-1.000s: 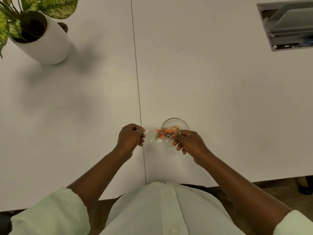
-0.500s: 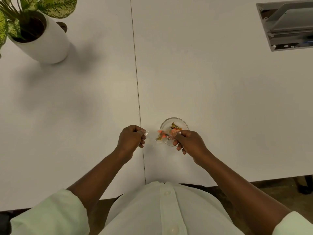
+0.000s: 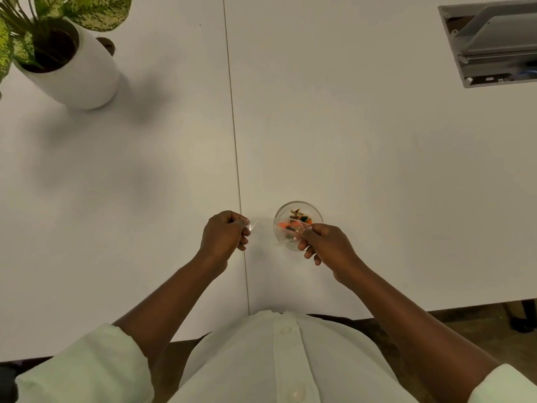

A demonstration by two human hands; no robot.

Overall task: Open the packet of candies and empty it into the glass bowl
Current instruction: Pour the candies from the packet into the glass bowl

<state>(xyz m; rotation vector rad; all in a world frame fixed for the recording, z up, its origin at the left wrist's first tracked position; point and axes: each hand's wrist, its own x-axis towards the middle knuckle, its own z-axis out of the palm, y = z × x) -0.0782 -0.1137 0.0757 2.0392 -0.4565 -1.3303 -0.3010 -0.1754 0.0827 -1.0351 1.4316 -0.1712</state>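
Observation:
A small glass bowl (image 3: 315, 212) stands on the white table near the front edge, with several gold, green and orange candies (image 3: 299, 215) in it. My right hand (image 3: 327, 245) pinches a clear plastic candy packet (image 3: 290, 228) tipped over the bowl, orange candies showing through it. My left hand (image 3: 225, 235) is closed to the left of the bowl, apart from the packet, and pinches a small torn strip of clear plastic (image 3: 252, 225).
A white pot with a green-speckled plant (image 3: 72, 68) stands at the far left. A grey recessed cable box (image 3: 494, 45) sits in the table at the far right. A seam (image 3: 235, 141) runs down the table between my hands.
The packet has been torn apart: my left hand keeps only a strip, and my right hand has carried the packet right, over the bowl. Candies now lie in the bowl.

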